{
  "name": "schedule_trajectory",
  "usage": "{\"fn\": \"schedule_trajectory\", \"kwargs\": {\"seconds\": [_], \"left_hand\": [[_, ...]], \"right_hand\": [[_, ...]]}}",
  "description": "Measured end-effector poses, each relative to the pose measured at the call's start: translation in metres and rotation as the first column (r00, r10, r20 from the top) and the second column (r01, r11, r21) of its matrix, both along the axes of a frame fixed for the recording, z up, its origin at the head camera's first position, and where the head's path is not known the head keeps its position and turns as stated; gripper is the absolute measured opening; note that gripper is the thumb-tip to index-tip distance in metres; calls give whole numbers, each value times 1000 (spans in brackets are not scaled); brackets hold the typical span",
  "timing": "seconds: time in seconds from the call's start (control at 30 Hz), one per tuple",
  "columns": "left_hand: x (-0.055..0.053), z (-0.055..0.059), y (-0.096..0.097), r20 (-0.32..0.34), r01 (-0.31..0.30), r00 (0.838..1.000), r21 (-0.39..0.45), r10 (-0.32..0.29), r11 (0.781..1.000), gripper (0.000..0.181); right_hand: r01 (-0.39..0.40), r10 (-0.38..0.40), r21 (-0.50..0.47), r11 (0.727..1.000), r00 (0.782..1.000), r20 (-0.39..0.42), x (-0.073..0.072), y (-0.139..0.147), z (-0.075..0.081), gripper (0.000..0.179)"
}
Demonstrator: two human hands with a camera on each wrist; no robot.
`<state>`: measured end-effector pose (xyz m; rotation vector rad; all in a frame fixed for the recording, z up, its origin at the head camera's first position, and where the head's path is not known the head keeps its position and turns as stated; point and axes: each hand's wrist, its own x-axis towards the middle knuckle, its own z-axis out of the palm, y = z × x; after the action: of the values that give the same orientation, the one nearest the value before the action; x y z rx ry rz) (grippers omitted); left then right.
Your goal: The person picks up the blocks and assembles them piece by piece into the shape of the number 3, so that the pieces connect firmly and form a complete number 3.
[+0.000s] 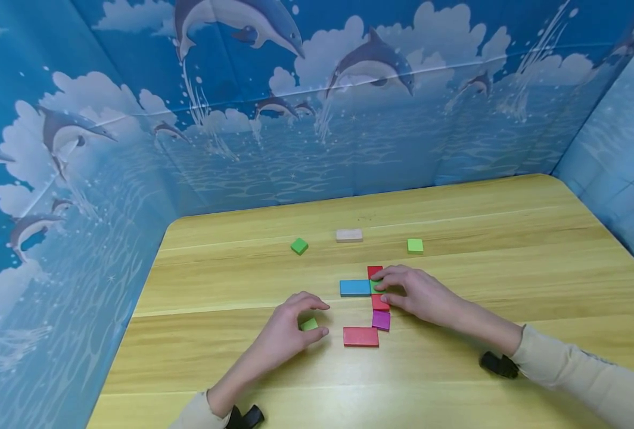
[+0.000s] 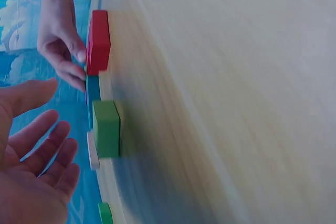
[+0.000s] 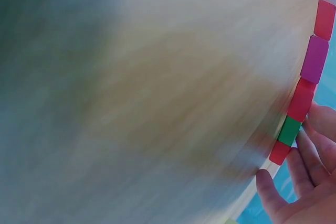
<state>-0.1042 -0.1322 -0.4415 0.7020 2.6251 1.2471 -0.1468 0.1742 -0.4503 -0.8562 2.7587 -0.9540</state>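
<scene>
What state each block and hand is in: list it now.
Left hand: open, holding nothing
Right hand: fingers curved, grip unclear
Near lime block: resting ungripped
Blue block: lying flat
Near green block: partly covered
Farthest red block: partly covered
Middle red block: partly covered
Purple block: slightly skewed
Large red block: lying flat
Pale block: flat, alone
Far green block: turned cornerwise, alone
Far lime block: alone

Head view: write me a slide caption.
Right hand at a column of red, green and purple blocks, left hand beside a lime block, on a wooden table.
</scene>
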Motion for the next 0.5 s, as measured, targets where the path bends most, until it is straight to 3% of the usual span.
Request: {"fn": "schedule_trajectory", "kwargs": {"seconds": [0.23, 0.5], "left_hand": [[4, -4, -15, 42, -25, 999, -53, 27, 998, 41], [9, -11, -20, 29, -40, 999, -88, 43, 995, 42]], "right_hand": [[0, 0, -1, 1000, 1000, 2, 0, 0, 0, 28], [0, 0, -10, 1000, 1000, 0, 1, 0, 0, 28]]}}
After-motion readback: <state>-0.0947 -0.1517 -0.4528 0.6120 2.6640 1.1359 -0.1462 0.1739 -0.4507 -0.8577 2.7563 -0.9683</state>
